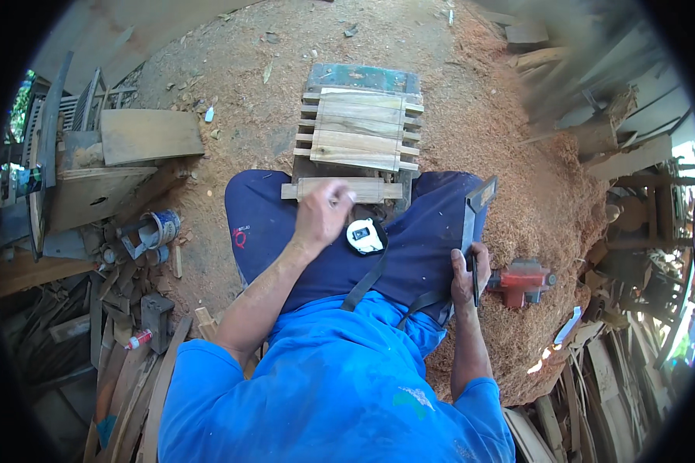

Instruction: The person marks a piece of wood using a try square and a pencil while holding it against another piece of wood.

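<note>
My left hand (pixel 322 217) is closed in a pinch over the near end of the work; whatever its fingers hold, if anything, cannot be made out. Just beyond it lies a short wooden strip (pixel 374 190), crosswise above my lap. Farther off, several pale boards (pixel 359 127) lie side by side over crosswise slats on a low bench (pixel 363 76) with a worn green end. My right hand (pixel 465 276) grips a carpenter's square (pixel 469 224), its metal blade pointing away over my right thigh. A round white device (pixel 365 236) with a black strap (pixel 368 279) rests between my thighs.
Wood shavings (pixel 544 208) cover the floor on the right, where a red tool (pixel 521 282) lies. Scrap wood (pixel 606 370) is heaped at both sides. To the left are a paint-stained bucket (pixel 161 228), a curved board (pixel 150 136) and a small red-and-white bottle (pixel 139 339).
</note>
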### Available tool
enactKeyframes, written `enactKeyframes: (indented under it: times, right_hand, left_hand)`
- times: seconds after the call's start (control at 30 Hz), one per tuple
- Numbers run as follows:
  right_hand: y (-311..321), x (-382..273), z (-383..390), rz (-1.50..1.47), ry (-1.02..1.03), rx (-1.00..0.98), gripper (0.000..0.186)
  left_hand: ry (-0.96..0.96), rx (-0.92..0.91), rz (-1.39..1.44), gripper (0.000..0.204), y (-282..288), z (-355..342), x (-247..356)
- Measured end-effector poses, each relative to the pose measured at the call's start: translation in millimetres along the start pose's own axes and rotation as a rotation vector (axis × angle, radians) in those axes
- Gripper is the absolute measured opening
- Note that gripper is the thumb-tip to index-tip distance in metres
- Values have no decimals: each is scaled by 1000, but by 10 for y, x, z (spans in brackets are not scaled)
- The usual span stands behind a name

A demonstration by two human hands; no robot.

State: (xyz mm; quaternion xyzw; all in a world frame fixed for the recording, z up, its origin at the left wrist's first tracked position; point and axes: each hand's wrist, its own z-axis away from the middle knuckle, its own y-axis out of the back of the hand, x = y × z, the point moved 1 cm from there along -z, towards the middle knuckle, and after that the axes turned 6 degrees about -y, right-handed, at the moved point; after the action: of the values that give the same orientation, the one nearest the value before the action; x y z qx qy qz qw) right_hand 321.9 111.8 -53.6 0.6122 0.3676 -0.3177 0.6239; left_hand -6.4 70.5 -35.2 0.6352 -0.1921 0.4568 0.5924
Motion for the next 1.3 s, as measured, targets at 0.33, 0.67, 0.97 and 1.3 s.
enactKeyframes:
  times: [0.33,0.67,0.97,1.3]
  right_hand:
    - [-73,-62,-57,40,104,8,34]
    - [-69,-53,-75,28,96,17,34]
    - [-71,-56,-71,38,115,-9,33]
    - [-66,-70,-67,22,113,-7,34]
  left_hand:
    - [189,171,-164,81,366,-697,-987]
    - [60,30,-65,79,484,-515,-1087]
    - [83,200,913,46,333,-374,-766]
    - [0,167,1202,35,245,-313,-339]
